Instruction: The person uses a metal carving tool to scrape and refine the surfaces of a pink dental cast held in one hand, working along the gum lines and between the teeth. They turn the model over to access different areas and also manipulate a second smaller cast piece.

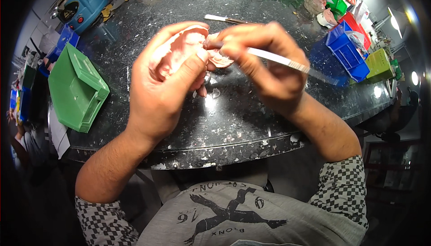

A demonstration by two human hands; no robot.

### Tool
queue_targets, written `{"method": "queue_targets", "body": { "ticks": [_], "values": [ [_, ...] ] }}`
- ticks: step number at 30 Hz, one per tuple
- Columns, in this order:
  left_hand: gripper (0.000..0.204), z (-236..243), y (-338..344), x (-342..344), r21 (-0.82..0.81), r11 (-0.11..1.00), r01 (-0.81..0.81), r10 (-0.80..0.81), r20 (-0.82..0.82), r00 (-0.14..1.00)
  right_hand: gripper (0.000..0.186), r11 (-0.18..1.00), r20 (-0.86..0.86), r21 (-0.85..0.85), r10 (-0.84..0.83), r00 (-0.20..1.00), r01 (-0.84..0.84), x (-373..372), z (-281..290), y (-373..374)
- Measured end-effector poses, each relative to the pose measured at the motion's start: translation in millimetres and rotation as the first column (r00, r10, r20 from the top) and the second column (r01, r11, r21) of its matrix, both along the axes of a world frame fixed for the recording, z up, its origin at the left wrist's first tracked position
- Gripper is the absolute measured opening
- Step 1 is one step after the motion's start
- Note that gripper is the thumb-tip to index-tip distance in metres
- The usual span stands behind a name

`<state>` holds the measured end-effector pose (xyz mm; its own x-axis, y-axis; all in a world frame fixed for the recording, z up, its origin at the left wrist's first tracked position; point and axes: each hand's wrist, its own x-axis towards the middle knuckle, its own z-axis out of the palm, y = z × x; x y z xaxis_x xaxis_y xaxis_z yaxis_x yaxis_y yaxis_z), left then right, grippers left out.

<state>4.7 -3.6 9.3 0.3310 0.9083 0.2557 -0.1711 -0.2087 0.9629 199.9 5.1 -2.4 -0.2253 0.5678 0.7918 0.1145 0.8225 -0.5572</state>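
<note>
Your left hand (168,82) has its fingers closed around a pink dental cast (179,50), holding it above the middle of the dark speckled surface (233,120). Your right hand (265,62) pinches a thin metal tool (278,59), and its tip touches the pink piece between both hands. On the left lies a green bin (76,88). On the right stand a blue bin (348,50) and more coloured bins. At the far left sits a blue machine (85,3).
</note>
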Motion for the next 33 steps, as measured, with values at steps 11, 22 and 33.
{"method": "queue_targets", "body": {
  "ticks": [11,22,33],
  "values": [
    [0.037,-2.4,20.3,-10.8,-0.215,0.977,-0.002,0.028,0.119,0.992,0.03,0.764,0.35,-0.144,-0.555,0.755,0.629,79.5,-15.2,69.6],
    [0.03,-0.6,14.7,-7.9,-0.095,0.995,0.021,-0.019,0.016,1.0,0.025,0.938,-0.108,-0.324,-0.166,0.98,0.123,42.0,4.8,32.6],
    [0.032,-2.0,17.9,-5.1,-0.191,0.96,0.203,-0.241,-0.205,0.949,0.015,0.823,-0.13,-0.47,0.294,0.947,-0.32,26.7,4.5,18.5]
  ]
}}
